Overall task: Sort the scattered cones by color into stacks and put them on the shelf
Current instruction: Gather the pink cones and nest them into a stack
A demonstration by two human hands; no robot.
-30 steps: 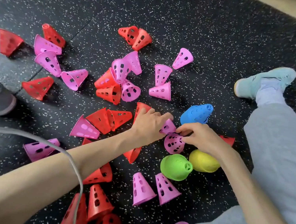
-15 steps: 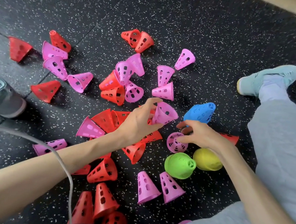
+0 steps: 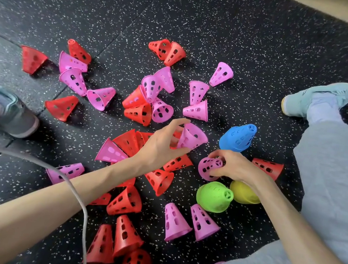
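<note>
Several pink and red perforated cones lie scattered on the black speckled floor. My left hand [image 3: 162, 146] holds a pink cone [image 3: 192, 137] between thumb and fingers, lifted off the floor with its wide mouth up. My right hand [image 3: 234, 165] grips a second pink cone [image 3: 208, 168] lying on its side, tip toward me. A blue stack [image 3: 238, 137], a green stack [image 3: 214, 196] and a yellow stack [image 3: 243, 193] stand close around my right hand. Two upright pink cones [image 3: 191, 223] stand below the green stack.
My legs in grey trousers [image 3: 337, 179] frame the pile, with one shoe [image 3: 318, 98] at the right and one shoe [image 3: 7, 109] at the left. A grey cable [image 3: 74, 187] crosses my left forearm. A pale shelf edge [image 3: 344, 10] shows at the top right.
My left hand has lifted a pink cone off the floor and turned it mouth up. My right hand has closed on the pink cone lying beside it.
</note>
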